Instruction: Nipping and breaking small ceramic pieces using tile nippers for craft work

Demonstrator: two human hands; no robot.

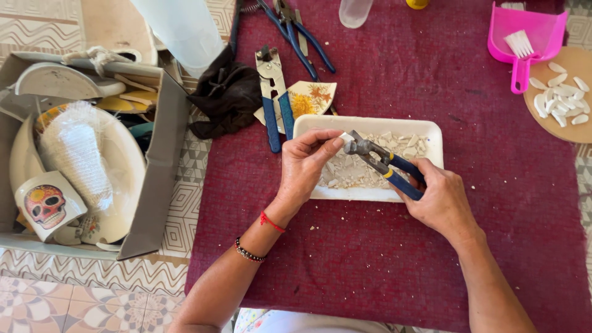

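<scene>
A single head-worn camera looks steeply down from close above onto the table (370, 259), its maroon cloth filling most of the view, the floor at left.

Left hand (305, 163) pinches a small white chip (346, 137), probably ceramic; right hand (439, 200) squeezes blue-handled nippers (382, 161) over white tray (431, 131).

A tray (435, 137) of shards (345, 176) sits mid-cloth (370, 246). Above it, the left hand (305, 163) and right hand (439, 200) meet at nippers (385, 163). Behind the tray lie a tile piece (311, 97) and more pliers (274, 98). A box (160, 160) of crockery stands left; a dustpan (527, 34) and a board (564, 98) lie far right.
</scene>
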